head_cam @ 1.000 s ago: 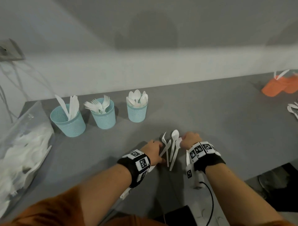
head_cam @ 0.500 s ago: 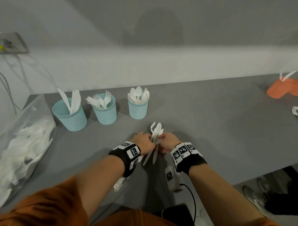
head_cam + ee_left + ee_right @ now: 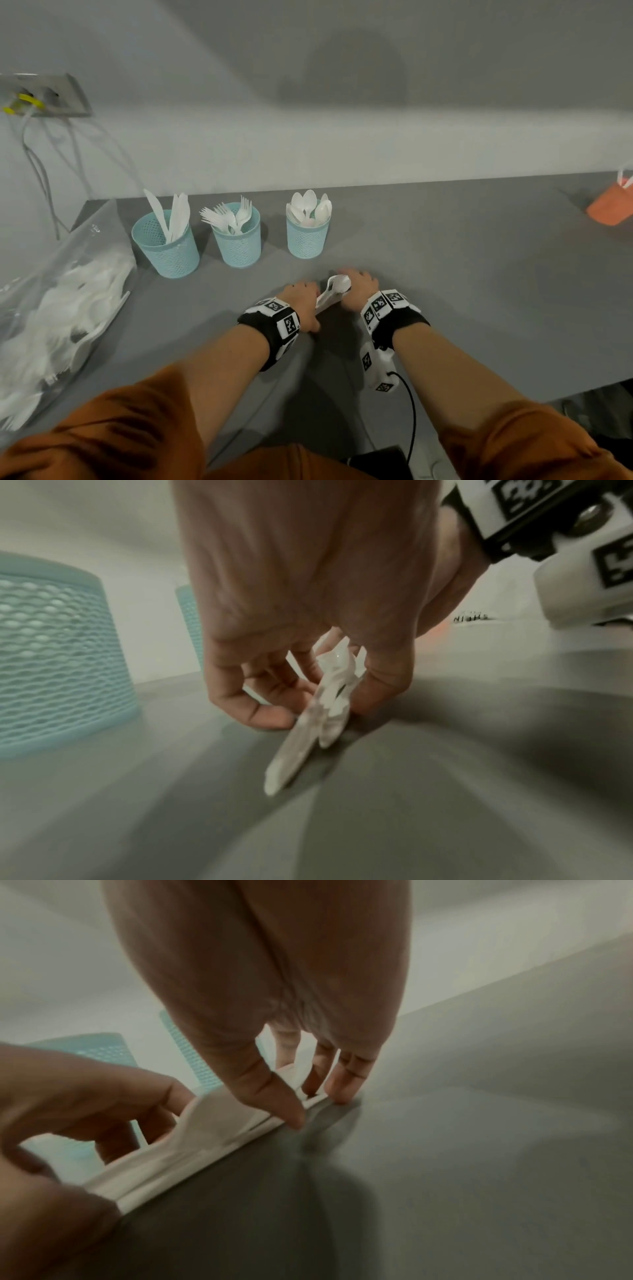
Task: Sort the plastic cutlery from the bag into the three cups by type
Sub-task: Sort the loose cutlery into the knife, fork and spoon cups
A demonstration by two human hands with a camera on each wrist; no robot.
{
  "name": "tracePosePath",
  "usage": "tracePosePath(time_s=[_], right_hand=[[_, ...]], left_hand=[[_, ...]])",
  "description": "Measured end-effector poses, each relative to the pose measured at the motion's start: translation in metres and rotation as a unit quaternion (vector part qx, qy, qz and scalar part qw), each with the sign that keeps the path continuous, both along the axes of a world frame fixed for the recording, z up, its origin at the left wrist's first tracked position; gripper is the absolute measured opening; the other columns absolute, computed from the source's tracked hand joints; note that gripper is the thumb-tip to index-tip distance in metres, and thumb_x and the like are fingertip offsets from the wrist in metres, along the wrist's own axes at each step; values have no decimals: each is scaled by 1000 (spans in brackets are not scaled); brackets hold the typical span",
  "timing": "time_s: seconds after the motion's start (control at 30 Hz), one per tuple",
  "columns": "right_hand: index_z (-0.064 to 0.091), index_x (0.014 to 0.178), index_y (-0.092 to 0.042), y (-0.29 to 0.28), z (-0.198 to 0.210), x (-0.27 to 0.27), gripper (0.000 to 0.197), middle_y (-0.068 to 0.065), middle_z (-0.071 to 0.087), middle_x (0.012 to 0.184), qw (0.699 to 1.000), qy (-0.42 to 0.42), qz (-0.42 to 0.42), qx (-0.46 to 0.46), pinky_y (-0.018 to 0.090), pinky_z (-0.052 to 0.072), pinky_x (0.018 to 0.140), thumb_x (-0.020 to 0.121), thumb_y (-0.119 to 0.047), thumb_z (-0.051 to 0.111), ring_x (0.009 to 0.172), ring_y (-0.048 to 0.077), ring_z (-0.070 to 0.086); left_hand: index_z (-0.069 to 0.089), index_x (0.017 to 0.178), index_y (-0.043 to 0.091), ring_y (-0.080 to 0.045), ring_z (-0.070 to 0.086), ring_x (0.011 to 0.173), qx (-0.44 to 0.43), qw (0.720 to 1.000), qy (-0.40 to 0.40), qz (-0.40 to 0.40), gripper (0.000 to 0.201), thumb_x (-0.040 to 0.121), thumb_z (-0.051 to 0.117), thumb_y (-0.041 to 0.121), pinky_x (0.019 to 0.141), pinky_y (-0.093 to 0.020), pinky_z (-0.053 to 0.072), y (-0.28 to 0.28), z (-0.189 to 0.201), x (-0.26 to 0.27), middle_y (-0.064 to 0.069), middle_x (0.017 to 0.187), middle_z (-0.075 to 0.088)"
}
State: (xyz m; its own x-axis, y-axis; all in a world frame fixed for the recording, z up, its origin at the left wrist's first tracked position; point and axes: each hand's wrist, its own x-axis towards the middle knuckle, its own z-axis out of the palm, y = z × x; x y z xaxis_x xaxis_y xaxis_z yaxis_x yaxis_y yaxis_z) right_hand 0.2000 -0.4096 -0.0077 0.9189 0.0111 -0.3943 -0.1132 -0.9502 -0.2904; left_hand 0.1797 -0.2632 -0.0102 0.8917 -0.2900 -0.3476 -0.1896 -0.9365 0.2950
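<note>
A small bundle of white plastic cutlery (image 3: 334, 291) lies low over the grey table (image 3: 462, 274), a spoon bowl showing on top. My left hand (image 3: 305, 301) grips its handle end; the fingers and thumb curl round the bundle (image 3: 301, 750). My right hand (image 3: 359, 286) pinches the far end against the table with thumb and fingertips (image 3: 342, 1085). Behind stand three teal mesh cups: knives (image 3: 166, 245), forks (image 3: 236, 240), spoons (image 3: 308, 233). The clear bag (image 3: 58, 308) of cutlery lies at the left.
An orange cup (image 3: 611, 205) with white cutlery sits at the far right. A wall outlet with cables (image 3: 44, 99) is at the upper left. The table's front edge runs just below my wrists, a black cable (image 3: 412, 411) hanging there.
The pieces that lay spread between my hands have been drawn together into one bundle. It stood more upright half a second ago and now tilts low over the table.
</note>
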Motion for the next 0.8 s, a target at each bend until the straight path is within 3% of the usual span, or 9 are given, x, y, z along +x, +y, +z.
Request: tracePosePath(time_s=[0.2,0.43,0.63,0.8], right_hand=[[64,114,-16,22,-3,-1,29,11,64,119,1000,9,22,0,35,46,98,86,-21,60,113,30,57],[56,121,-10,39,-5,-3,33,12,54,128,993,7,75,-89,35,29,103,91,-22,47,122,30,43],[55,120,-13,43,-6,-9,35,12,56,127,996,20,77,-50,40,39,103,86,-23,56,121,33,47],[63,111,-6,48,2,-14,27,14,64,117,995,29,92,-34,35,42,98,91,-18,49,113,32,57]], left_hand=[[38,127,5,-29,46,121,73,997,-39,-3,55,81,66,16,95,-36,40,13,-12,-7,-14,133,44],[38,131,4,-28,43,125,119,990,-71,9,50,85,58,13,99,-37,38,19,-15,-13,-12,137,44],[38,131,6,-27,41,127,80,996,-48,5,54,84,61,17,98,-39,38,30,-13,-13,-10,137,43],[41,127,9,-29,42,125,42,999,-14,-15,46,86,57,23,101,-37,33,47,-8,-13,-12,135,46]])
